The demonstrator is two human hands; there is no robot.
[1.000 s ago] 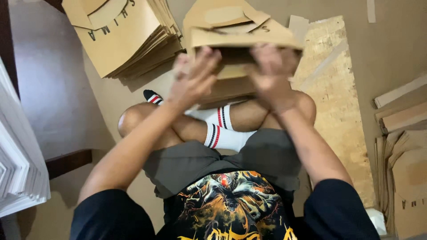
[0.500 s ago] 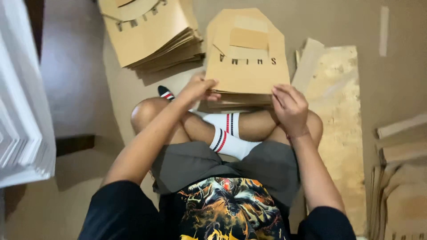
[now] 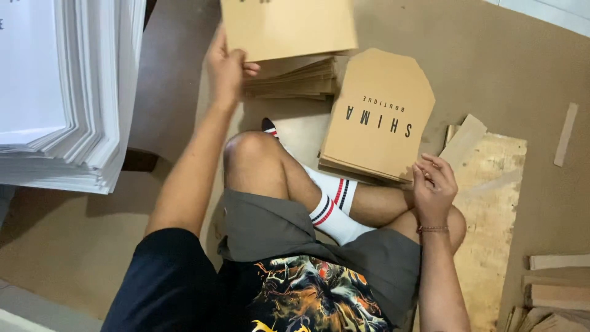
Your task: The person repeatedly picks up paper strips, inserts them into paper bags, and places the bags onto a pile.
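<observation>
1. Brown paper floor covering (image 3: 516, 67): runs under everything, widest thing in view.
2. White sheet stack (image 3: 67, 92): tall pile at far left, edges fanned, well apart from my legs.
3. My legs (image 3: 289, 178): crossed on the floor, grey shorts, one white sock (image 3: 335, 212) with dark and red stripes between the knees.
4. Plywood board (image 3: 491, 203): lies flat on the right, just beside my right knee.
5. Near stack of bags (image 3: 375, 120): flat brown paper bags with dark lettering on the top one, lying tilted in front of my shins, its near edge resting against my leg.
6. Lifted bag (image 3: 289, 27): a single flat brown bag, held up at the far side above the far stack of bags (image 3: 295, 80); its top runs out of view.
7. Left hand (image 3: 226, 67): arm stretched far out, thumb and fingers pinching the lower left edge of the lifted bag.
8. Right hand (image 3: 433, 187): fingers loosely curled, holding nothing, touching the near right corner of the near stack, above my right knee.
9. Cardboard strips (image 3: 565, 144): one loose at far right, more piled at the near right corner.
</observation>
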